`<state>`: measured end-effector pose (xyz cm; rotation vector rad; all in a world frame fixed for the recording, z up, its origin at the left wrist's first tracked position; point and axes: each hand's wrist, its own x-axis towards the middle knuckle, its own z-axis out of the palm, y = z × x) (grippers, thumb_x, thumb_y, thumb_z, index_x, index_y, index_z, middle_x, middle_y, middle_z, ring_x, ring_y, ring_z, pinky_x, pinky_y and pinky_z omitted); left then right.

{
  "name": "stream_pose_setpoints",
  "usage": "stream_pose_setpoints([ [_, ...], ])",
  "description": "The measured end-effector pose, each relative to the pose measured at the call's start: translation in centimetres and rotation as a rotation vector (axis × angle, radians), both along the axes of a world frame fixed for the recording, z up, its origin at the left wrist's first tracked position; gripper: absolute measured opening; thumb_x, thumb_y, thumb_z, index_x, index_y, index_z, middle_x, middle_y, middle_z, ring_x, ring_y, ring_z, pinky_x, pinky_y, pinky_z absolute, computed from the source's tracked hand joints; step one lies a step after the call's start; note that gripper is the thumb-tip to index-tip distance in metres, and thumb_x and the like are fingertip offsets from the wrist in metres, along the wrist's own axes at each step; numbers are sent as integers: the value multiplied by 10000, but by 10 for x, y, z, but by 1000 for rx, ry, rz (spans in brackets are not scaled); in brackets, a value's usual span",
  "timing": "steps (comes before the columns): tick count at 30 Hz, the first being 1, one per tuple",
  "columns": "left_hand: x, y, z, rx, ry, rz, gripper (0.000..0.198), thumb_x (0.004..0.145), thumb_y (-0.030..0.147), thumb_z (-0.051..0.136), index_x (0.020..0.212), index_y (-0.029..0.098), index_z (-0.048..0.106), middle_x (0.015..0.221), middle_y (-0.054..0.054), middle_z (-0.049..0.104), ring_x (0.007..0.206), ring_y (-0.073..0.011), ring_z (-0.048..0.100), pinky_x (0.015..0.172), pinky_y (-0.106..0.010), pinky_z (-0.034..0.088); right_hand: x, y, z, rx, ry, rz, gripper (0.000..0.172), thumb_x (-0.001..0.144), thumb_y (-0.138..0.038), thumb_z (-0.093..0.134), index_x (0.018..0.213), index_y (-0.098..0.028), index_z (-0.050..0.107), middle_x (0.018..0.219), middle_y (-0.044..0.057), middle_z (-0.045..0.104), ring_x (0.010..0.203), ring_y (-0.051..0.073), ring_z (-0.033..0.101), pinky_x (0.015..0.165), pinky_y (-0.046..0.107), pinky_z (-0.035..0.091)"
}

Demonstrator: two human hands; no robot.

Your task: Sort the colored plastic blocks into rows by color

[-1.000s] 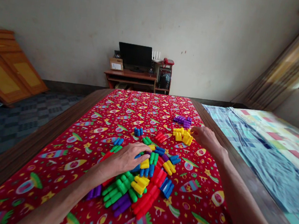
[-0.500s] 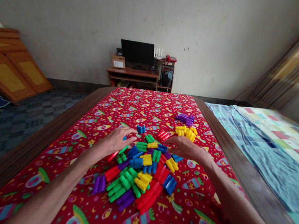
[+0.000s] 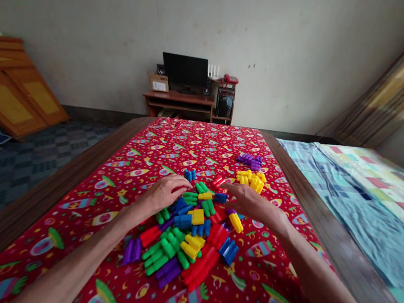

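Observation:
A loose pile of plastic building blocks in green, blue, red, yellow and purple lies on the red cloth. My left hand curves over the pile's far left edge, fingers stretched and thumb a little apart, beside a green block. At the far right edge is my right hand, palm inward, its stretched fingers near a dark blue block and a red block. Whether the fingertips touch them I cannot tell. Nearer me lie a yellow block and red blocks.
Yellow blocks and purple blocks form separate groups beyond my right hand. A small blue block lies past the pile. The table's wooden edge runs beside a bed. A monitor stands at the wall.
My left hand has moved right and inward, its thumb closer to the fingers. A green block in the pile has turned and shifted. My right hand has barely moved; a blue block beneath it is now hidden.

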<state>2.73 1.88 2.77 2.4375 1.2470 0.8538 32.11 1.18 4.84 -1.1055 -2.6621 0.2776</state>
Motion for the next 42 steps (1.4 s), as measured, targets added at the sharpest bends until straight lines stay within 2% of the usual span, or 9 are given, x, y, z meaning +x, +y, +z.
stream_pose_setpoints([
  [4, 30, -9, 3, -116, 47, -194, 237, 905, 284, 536, 1004, 230, 745, 1039, -46, 751, 1002, -196, 677, 931, -300, 508, -2, -7, 11, -69, -176, -21, 211, 850, -265, 670, 1044, -183, 657, 830, 56, 678, 724, 172, 617, 583, 248, 389],
  [7, 44, -10, -2, -180, 150, -195, 268, 899, 304, 565, 1105, 221, 716, 1124, -62, 732, 1052, -219, 667, 942, -326, 505, -12, -13, 13, -114, -203, 31, 111, 857, -237, 646, 948, -188, 686, 759, 30, 667, 675, 152, 598, 544, 241, 338],
  [11, 48, -11, -4, -163, 218, -152, 286, 869, 255, 612, 1139, 212, 694, 1096, -70, 722, 1033, -223, 663, 908, -317, 511, -14, -9, 14, -161, -108, 76, 159, 813, -155, 651, 962, -179, 699, 759, 16, 675, 635, 122, 569, 545, 228, 351],
  [16, 48, -14, -6, -137, 230, -58, 281, 812, 218, 666, 1088, 180, 701, 1062, -82, 721, 1003, -251, 666, 895, -335, 510, 3, 12, 21, -294, 173, -89, 226, 785, -132, 625, 991, -164, 712, 786, 21, 706, 664, 124, 618, 583, 216, 439],
  [22, 42, -8, -7, -94, -5, 34, 151, 854, 308, 631, 909, 188, 704, 887, -35, 737, 839, -203, 693, 773, -288, 531, 22, 33, 21, -497, 629, -217, 230, 760, -198, 631, 967, -150, 719, 780, 29, 729, 668, 157, 674, 638, 263, 540],
  [27, 32, -2, -10, 22, -61, 68, 285, 910, 376, 540, 960, 160, 720, 968, -100, 752, 884, -230, 706, 796, -312, 547, 23, 38, 14, -454, 710, -248, 255, 737, -291, 668, 945, -163, 741, 797, 39, 734, 695, 196, 690, 653, 310, 571],
  [31, 30, -3, -8, 36, -65, 67, 299, 923, 358, 509, 1013, 167, 721, 972, -99, 755, 880, -232, 712, 802, -323, 555, 21, 39, 10, -402, 694, -236, 216, 756, -279, 626, 910, -169, 731, 794, 42, 739, 709, 208, 697, 666, 326, 571],
  [37, 30, -4, -4, 3, -65, 66, 255, 899, 339, 547, 996, 176, 718, 969, -81, 753, 875, -214, 706, 777, -297, 555, 40, 50, 20, -16, 650, -386, 213, 747, -259, 623, 901, -177, 745, 844, 47, 752, 782, 216, 691, 747, 337, 543],
  [42, 27, -2, -8, 22, -59, 65, 232, 886, 320, 565, 986, 179, 720, 944, -76, 751, 865, -213, 707, 798, -304, 549, 58, 95, 34, 158, 647, -551, 200, 726, -217, 615, 858, -169, 757, 860, 53, 763, 835, 220, 696, 813, 334, 519],
])
